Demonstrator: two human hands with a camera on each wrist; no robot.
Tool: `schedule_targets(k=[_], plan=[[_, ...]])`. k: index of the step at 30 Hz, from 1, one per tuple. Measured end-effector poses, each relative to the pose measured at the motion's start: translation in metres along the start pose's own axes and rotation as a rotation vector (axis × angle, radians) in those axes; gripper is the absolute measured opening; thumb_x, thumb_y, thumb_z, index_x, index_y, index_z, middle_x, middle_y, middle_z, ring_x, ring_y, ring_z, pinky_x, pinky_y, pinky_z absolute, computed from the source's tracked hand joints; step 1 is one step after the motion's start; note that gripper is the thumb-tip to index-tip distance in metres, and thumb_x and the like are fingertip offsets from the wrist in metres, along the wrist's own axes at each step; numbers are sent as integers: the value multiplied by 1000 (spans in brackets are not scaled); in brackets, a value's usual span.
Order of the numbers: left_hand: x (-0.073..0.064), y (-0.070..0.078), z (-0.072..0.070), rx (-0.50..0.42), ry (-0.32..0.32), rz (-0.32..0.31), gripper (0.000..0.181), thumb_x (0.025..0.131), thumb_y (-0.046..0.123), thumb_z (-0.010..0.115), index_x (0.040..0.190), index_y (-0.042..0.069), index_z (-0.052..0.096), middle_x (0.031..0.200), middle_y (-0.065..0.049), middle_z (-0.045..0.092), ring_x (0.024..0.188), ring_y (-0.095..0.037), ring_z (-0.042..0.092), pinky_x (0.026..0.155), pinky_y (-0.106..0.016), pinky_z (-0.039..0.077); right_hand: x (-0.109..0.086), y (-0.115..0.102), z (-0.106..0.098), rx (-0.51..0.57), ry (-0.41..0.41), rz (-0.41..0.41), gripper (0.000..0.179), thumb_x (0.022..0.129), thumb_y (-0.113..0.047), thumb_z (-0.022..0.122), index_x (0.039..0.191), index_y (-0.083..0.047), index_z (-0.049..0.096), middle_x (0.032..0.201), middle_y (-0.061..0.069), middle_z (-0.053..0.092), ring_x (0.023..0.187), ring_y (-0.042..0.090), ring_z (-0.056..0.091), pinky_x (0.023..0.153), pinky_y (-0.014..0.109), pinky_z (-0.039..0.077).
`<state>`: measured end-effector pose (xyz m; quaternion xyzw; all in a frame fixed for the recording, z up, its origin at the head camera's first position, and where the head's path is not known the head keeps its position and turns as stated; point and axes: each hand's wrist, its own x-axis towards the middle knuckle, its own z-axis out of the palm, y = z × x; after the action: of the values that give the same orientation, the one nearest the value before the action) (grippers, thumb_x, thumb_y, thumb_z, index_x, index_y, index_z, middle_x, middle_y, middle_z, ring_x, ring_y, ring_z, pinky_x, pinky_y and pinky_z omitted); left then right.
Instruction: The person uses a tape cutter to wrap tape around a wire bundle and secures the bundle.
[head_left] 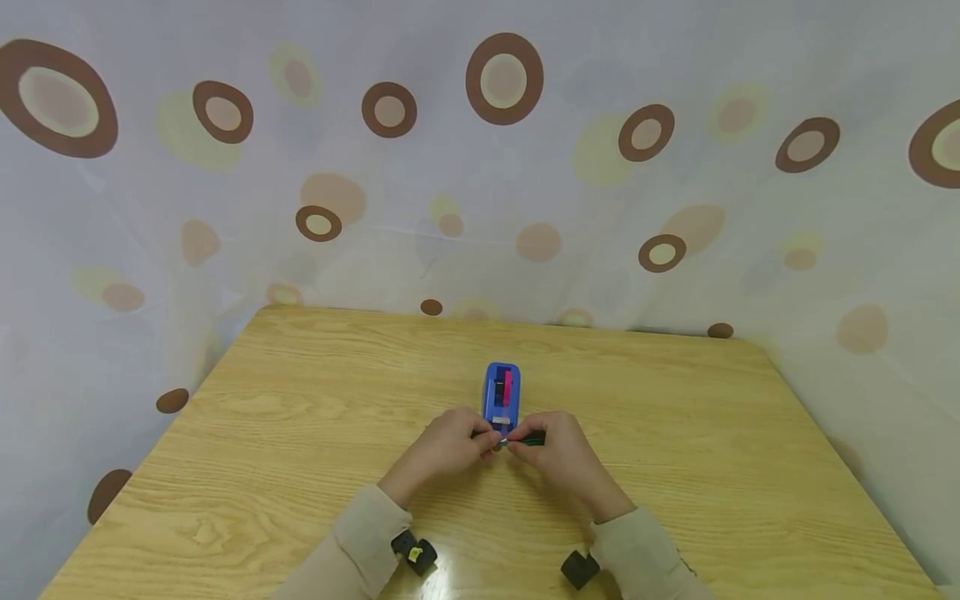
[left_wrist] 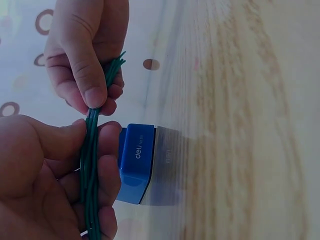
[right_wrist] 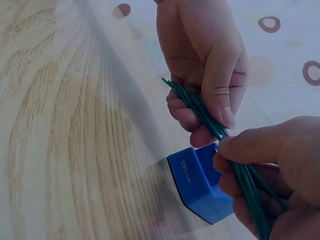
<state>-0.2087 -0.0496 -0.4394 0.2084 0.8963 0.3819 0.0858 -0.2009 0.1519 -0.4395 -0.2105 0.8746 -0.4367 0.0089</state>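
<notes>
Both hands meet over the middle of the table on a thin bundle of green wires. My left hand pinches the bundle between thumb and fingers on one side. Close beside it, the thumb and fingers of my right hand grip the other side. In the left wrist view the wires run down across the left fingers, and their loose ends fan out past the right hand. A small shiny band shows on the bundle between the thumbs. Just beyond the fingertips stands a blue tape dispenser.
A pink part sits inside the dispenser. The wooden table reaches back to a pale wall covering with brown ring patterns. Black wrist-worn devices hang below both sleeves.
</notes>
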Motion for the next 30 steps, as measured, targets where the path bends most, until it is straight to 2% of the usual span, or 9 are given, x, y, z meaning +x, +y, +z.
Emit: schedule_targets(k=[8,14,21,30], plan=[[0,0,2,-31,37,4,21,97,20,66,82,9,77,74,7,60,64,-8,52,56,-24,41,0,-2,1,-8,8,30,5,85,-6,77,86,-11,79,91,-4,73,85,13,63,74,30,54],[0,1,4,-15,69,1,16,94,18,69,85,9,79,76,10,62,66,-7,53,58,-24,44,0,-3,2,6,9,52,5,84,-5,78,86,-9,78,89,-4,73,81,13,62,70,27,53],[0,2,5,107,126,22,12,91,21,73,86,14,81,82,10,67,70,-6,53,61,-24,44,0,-3,3,-13,11,62,5,83,-10,80,87,-10,77,89,-7,72,82,12,62,74,29,54],[2,2,9,211,171,63,9,89,23,76,86,18,82,87,7,73,81,-9,64,72,-28,50,1,-1,2,-19,-6,91,4,85,-10,78,88,-13,77,89,-7,71,83,12,61,78,33,52]])
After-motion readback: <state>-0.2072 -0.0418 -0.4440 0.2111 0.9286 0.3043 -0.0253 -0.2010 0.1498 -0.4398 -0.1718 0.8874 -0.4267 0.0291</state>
